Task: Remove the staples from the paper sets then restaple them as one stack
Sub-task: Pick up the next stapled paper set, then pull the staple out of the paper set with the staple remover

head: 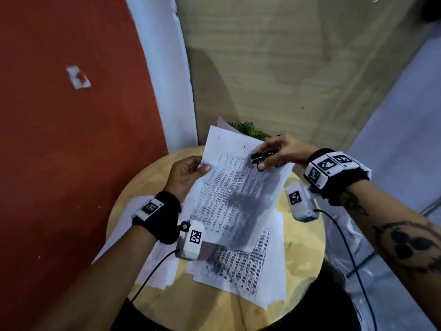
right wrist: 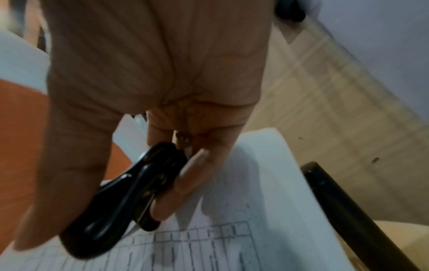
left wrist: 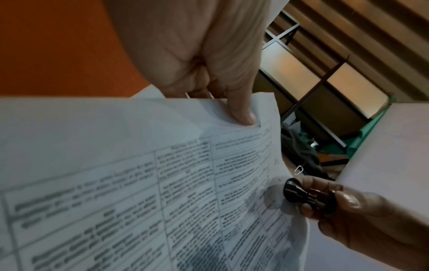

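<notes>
A printed paper set (head: 236,187) is held tilted above the round wooden table (head: 307,237). My left hand (head: 191,170) pinches its left edge, thumb (left wrist: 241,110) on top of the sheet (left wrist: 139,183). My right hand (head: 279,151) grips a black staple remover (head: 261,157) at the set's top right corner. In the left wrist view the remover (left wrist: 306,194) sits at the paper's edge, and a small bent staple (left wrist: 298,169) shows just above it. The right wrist view shows the remover (right wrist: 130,194) between thumb and fingers over the page (right wrist: 232,229).
More printed sheets (head: 248,266) lie spread on the table under the held set, with plain white pages (head: 157,263) to the left. A green plant (head: 250,130) stands at the table's far edge. A red wall (head: 71,139) is on the left.
</notes>
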`<action>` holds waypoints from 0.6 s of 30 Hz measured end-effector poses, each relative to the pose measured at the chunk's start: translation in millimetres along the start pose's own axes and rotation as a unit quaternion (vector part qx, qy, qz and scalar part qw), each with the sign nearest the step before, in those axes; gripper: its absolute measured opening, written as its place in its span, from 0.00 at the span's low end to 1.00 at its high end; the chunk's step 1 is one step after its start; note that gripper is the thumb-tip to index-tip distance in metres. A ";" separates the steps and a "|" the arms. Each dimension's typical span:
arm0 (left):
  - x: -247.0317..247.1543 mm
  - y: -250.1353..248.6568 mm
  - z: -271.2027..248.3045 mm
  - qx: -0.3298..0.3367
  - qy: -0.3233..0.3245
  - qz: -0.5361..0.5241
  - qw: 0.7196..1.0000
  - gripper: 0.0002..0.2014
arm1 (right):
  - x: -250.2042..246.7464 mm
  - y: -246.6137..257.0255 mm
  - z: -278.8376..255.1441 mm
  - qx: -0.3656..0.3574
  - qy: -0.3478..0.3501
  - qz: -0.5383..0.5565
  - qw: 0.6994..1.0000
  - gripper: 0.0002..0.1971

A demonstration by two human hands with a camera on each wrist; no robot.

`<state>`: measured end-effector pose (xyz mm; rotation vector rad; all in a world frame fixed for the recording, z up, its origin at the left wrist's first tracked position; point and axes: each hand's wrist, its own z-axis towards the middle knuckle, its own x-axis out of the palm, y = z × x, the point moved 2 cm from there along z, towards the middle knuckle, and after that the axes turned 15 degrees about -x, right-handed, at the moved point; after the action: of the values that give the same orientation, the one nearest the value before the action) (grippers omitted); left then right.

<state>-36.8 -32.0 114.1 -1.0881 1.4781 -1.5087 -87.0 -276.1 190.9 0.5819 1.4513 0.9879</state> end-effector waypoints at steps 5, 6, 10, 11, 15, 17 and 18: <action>-11.3 -26.8 -3.6 0.032 -0.032 0.025 0.999 0.09 | -5.6 34.6 -7.5 -0.083 -0.030 0.042 0.995 0.19; -13.3 -30.9 -2.9 0.037 -0.043 0.031 0.998 0.10 | -7.3 42.6 -10.7 -0.099 -0.027 0.029 0.994 0.20; -20.3 -57.3 1.3 0.072 -0.120 0.058 0.988 0.39 | -14.2 78.0 -22.1 -0.159 0.000 -0.063 0.985 0.22; -19.1 -65.6 2.6 0.068 -0.116 0.074 0.988 0.48 | -15.6 85.5 -24.4 -0.172 0.006 -0.092 0.981 0.22; -9.2 -105.3 -4.5 0.033 -0.017 0.083 0.996 0.71 | -19.5 122.4 -38.6 -0.214 0.039 -0.180 0.959 0.22; -4.4 -120.6 -9.9 0.031 0.028 0.052 0.998 0.74 | -20.5 137.9 -46.1 -0.222 0.050 -0.200 0.953 0.23; -1.8 -128.0 -13.7 0.040 0.044 0.039 0.997 0.70 | -21.8 144.6 -50.1 -0.224 0.049 -0.205 0.951 0.23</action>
<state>-42.4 -18.3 242.0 -0.9173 1.4888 -1.5647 -161.0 -232.1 319.2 -0.1017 1.3018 0.9740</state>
